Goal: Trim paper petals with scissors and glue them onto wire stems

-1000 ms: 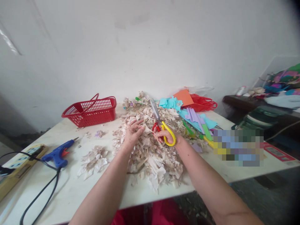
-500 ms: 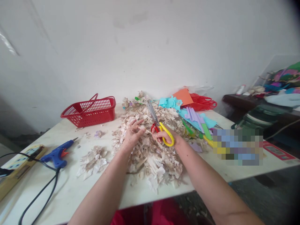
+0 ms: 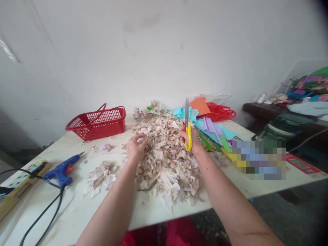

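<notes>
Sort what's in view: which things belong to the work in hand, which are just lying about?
Seemingly in use:
- scissors, in the right hand
- pale scrap pile, by the left hand

Apparently lying about:
- red basket
- blue glue gun
- orange sheet

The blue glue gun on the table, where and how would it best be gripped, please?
Probably by the handle, from the near side: the blue glue gun lies on its side, that handle nearest, with its nozzle pointing away.
</notes>
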Motion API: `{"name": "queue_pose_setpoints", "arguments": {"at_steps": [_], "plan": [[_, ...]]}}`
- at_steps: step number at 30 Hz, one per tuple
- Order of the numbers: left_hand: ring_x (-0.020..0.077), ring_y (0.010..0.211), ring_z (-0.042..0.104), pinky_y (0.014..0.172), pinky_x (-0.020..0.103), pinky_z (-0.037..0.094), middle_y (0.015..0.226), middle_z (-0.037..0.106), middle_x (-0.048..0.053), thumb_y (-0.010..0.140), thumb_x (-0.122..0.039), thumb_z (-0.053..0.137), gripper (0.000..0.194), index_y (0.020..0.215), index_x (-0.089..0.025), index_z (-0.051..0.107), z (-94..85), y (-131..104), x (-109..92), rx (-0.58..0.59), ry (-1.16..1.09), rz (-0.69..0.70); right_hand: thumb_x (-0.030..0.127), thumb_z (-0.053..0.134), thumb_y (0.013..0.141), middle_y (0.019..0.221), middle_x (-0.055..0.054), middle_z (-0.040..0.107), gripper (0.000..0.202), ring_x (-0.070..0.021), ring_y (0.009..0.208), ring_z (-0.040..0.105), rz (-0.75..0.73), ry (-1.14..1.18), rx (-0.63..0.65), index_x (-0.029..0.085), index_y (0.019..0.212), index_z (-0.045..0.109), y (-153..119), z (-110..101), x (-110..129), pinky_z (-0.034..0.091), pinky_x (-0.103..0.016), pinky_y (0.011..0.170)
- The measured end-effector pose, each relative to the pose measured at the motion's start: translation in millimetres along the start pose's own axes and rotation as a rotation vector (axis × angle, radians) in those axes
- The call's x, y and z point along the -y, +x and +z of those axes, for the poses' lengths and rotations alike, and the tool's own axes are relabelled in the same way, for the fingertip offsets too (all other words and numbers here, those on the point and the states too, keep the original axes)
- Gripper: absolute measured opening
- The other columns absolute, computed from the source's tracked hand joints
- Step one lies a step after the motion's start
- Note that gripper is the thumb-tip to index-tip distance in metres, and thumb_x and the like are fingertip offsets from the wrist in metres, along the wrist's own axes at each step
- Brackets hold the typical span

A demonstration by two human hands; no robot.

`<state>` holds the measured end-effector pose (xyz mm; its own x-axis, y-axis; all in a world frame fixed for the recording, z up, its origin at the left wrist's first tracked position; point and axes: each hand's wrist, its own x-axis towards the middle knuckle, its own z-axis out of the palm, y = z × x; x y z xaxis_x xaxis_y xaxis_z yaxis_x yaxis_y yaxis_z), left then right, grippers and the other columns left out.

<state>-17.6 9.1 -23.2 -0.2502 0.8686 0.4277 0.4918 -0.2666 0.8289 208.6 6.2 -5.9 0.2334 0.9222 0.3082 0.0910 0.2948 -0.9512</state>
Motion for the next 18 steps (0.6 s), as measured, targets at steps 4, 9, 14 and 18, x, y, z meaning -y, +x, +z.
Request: {"name": "queue_pose_setpoints", "arguments": {"at_steps": [4, 9, 14, 18], "plan": [[0.019, 0.064, 0.059, 0.062, 0.028, 0.041, 0.063, 0.063, 0.001, 0.06, -0.038, 0.064, 0.043, 0.098, -0.019, 0.062, -5.7, 3, 1, 0.165, 0.247, -0.044, 0.029, 0.055, 0.06, 0.045, 0.004, 0.047, 0.015, -0.0109, 0.037, 0.043, -0.001, -0.193, -0.089, 0.017, 0.07, 0.054, 8, -7, -7, 0.032, -0.021, 0.037], [0.0169, 0.065, 0.057, 0.062, 0.027, 0.041, 0.07, 0.062, 0.003, 0.059, -0.031, 0.063, 0.043, 0.1, -0.018, 0.063, -2.6, 3, 5, 0.201, 0.275, -0.019, 0.027, 0.052, 0.065, 0.053, -0.002, 0.055, 0.013, -0.0155, 0.05, 0.051, -0.149, -0.684, -0.115, 0.018, 0.069, 0.06, 9, -12, -10, 0.033, -0.023, 0.045], [0.0135, 0.061, 0.055, 0.061, 0.024, 0.043, 0.07, 0.063, 0.002, 0.06, -0.028, 0.062, 0.039, 0.097, -0.017, 0.064, 7.3, -2, 9, 0.209, 0.065, 0.05, 0.024, 0.046, 0.073, 0.066, -0.006, 0.063, 0.02, -0.0188, 0.062, 0.055, -0.209, -0.958, -0.112, 0.018, 0.081, 0.063, 5, -8, -5, 0.034, -0.025, 0.054], [0.0106, 0.054, 0.052, 0.053, 0.022, 0.04, 0.062, 0.061, 0.0, 0.06, -0.033, 0.065, 0.037, 0.092, -0.015, 0.065, 14.0, -8, 5, 0.235, -0.218, 0.01, 0.02, 0.049, 0.07, 0.066, -0.006, 0.062, 0.017, -0.0184, 0.061, 0.055, -0.214, -0.881, -0.077, 0.018, 0.079, 0.062, 2, -4, -1, 0.034, -0.025, 0.055]]}}
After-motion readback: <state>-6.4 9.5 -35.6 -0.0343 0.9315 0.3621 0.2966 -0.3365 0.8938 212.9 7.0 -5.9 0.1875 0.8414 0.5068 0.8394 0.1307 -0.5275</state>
